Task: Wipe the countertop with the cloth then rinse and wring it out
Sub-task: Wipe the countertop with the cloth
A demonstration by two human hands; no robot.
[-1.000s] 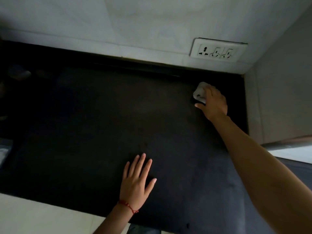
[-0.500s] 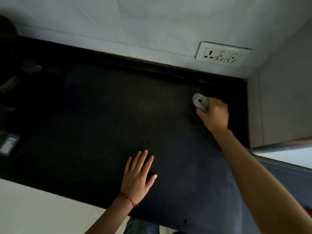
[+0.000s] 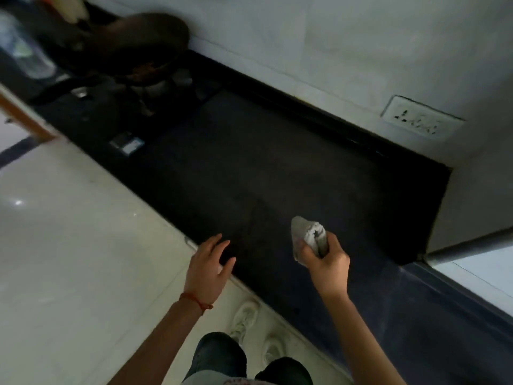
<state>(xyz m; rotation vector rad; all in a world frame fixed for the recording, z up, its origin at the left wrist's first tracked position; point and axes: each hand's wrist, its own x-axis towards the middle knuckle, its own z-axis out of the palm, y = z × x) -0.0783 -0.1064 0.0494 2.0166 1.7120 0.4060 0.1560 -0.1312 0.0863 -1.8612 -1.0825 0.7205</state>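
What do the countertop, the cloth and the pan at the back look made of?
Countertop: likely polished dark stone, black with a faint sheen.
Cloth: soft woven fabric, pale grey, bunched and creased in the right hand; wet or dry unclear.
Pan: probably dark metal, matte and blackened; too blurred to be sure.

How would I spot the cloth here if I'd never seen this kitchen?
Find the long black countertop under the white wall. Near its front edge, the right hand grips the cloth, a crumpled pale grey wad, the only light thing against that dark surface.
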